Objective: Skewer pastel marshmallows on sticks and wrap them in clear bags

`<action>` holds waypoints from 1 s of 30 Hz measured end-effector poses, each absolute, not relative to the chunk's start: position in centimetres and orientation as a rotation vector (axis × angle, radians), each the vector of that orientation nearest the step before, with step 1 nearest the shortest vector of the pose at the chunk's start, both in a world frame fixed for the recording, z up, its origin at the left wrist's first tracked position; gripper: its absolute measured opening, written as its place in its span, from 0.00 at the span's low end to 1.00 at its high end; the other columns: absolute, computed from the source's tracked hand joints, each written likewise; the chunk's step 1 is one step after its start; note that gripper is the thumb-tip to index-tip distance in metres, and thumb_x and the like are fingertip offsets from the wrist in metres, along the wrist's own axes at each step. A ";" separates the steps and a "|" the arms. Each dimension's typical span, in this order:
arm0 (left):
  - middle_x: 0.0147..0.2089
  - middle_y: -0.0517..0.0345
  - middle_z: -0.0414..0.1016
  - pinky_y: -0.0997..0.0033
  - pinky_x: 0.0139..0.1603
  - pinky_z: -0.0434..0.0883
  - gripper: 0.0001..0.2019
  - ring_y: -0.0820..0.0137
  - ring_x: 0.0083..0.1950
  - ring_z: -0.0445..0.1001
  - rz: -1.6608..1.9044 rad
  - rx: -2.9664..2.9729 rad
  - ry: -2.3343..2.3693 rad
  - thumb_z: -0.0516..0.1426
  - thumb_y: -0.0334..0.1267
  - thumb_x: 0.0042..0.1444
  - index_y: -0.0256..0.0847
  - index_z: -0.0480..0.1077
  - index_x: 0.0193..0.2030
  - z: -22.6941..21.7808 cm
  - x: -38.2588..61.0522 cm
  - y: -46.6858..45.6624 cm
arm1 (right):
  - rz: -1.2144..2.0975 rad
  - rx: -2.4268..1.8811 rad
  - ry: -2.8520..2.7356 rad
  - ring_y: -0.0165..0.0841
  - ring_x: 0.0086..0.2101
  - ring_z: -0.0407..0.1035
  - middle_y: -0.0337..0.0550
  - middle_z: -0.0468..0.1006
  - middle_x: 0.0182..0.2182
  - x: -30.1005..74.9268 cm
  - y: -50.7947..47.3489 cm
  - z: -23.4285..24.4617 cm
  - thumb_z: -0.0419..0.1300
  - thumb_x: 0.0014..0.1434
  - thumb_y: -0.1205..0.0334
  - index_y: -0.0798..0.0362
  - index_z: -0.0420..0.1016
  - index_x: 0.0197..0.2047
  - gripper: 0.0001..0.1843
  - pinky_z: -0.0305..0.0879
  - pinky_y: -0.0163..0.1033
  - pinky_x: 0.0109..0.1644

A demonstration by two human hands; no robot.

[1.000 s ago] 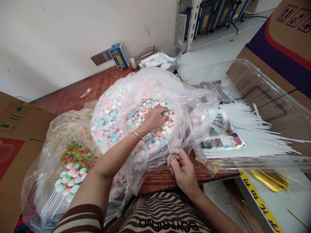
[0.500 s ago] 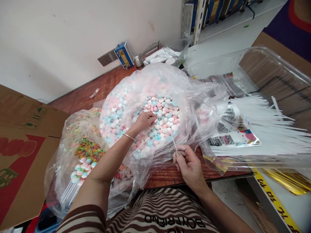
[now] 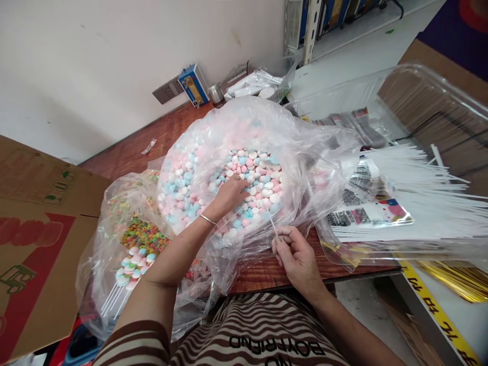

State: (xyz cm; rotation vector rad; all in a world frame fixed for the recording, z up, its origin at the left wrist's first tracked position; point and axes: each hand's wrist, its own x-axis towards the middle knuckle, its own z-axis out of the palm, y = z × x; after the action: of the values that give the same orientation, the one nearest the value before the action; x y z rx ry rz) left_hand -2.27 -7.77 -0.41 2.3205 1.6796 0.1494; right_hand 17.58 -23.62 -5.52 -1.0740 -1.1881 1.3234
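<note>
Small pink, blue and white marshmallows (image 3: 263,178) fill a large clear plastic bag (image 3: 247,114) that lies open in front of me. My left hand (image 3: 232,193) reaches into the opening, its fingers curled down among the marshmallows; whatever they pinch is hidden. A thin white stick (image 3: 273,223) is held between the thumb and fingers of my right hand (image 3: 295,254), pointing up at the bag's near edge. Left of my forearm, several marshmallow skewers (image 3: 133,267) on white sticks lie on a second bag, beside small colourful ring-shaped sweets (image 3: 143,236).
A clear plastic tray (image 3: 366,249) at right holds many white sticks (image 3: 419,198) and printed packets (image 3: 369,213). Cardboard boxes (image 3: 41,244) stand at left and far right. Behind the bag are a blue box (image 3: 193,85) and a metal cup (image 3: 216,94) on the wooden table (image 3: 133,147).
My left hand has shifted slightly among the marshmallows, its fingers now turned further down. My right hand keeps the stick in nearly the same place. The view has moved slightly.
</note>
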 end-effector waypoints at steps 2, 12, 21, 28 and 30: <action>0.43 0.48 0.72 0.63 0.44 0.70 0.05 0.61 0.43 0.74 0.204 2.321 1.690 0.61 0.30 0.55 0.38 0.78 0.39 -0.6 -2.5 -7.7 | 1.331 -1.080 -1.187 0.25 0.23 0.61 0.34 0.71 0.29 17.6 -23.7 -5.7 0.54 0.68 0.58 0.50 0.70 0.46 0.07 0.59 0.32 0.27; 0.49 0.52 0.73 0.68 0.40 0.72 0.06 0.73 0.34 0.72 0.569 2.170 1.616 0.61 0.28 0.53 0.40 0.76 0.38 -1.3 -5.8 -8.1 | 1.352 -1.109 -1.168 0.26 0.23 0.62 0.35 0.70 0.28 17.5 -23.6 -6.1 0.53 0.68 0.57 0.51 0.69 0.45 0.08 0.59 0.32 0.26; 0.42 0.51 0.77 0.63 0.49 0.71 0.06 0.63 0.46 0.74 0.517 2.329 1.674 0.58 0.26 0.55 0.40 0.74 0.35 -1.8 -3.9 -7.3 | 1.371 -1.113 -1.157 0.25 0.22 0.60 0.34 0.69 0.27 17.5 -23.7 -6.5 0.53 0.68 0.57 0.50 0.69 0.46 0.09 0.57 0.31 0.25; 0.40 0.52 0.77 0.65 0.43 0.70 0.16 0.64 0.39 0.74 0.303 2.272 1.768 0.57 0.27 0.51 0.39 0.74 0.48 -1.8 -4.3 -7.7 | 1.383 -1.106 -1.153 0.26 0.23 0.60 0.34 0.69 0.27 17.4 -23.5 -6.6 0.54 0.68 0.56 0.50 0.69 0.46 0.08 0.57 0.31 0.25; 0.40 0.52 0.77 0.65 0.43 0.69 0.17 0.63 0.40 0.75 0.263 2.289 1.731 0.57 0.26 0.50 0.39 0.76 0.47 -1.5 -4.4 -7.8 | 1.386 -1.101 -1.158 0.26 0.23 0.59 0.34 0.69 0.27 17.3 -23.5 -6.6 0.53 0.68 0.56 0.50 0.69 0.45 0.08 0.56 0.31 0.25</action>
State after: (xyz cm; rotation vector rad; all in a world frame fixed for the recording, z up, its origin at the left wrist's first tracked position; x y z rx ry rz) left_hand -4.40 -7.78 -1.51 2.2887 1.7312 0.2628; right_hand 17.26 -23.51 -6.63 -1.1008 -1.1576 1.3865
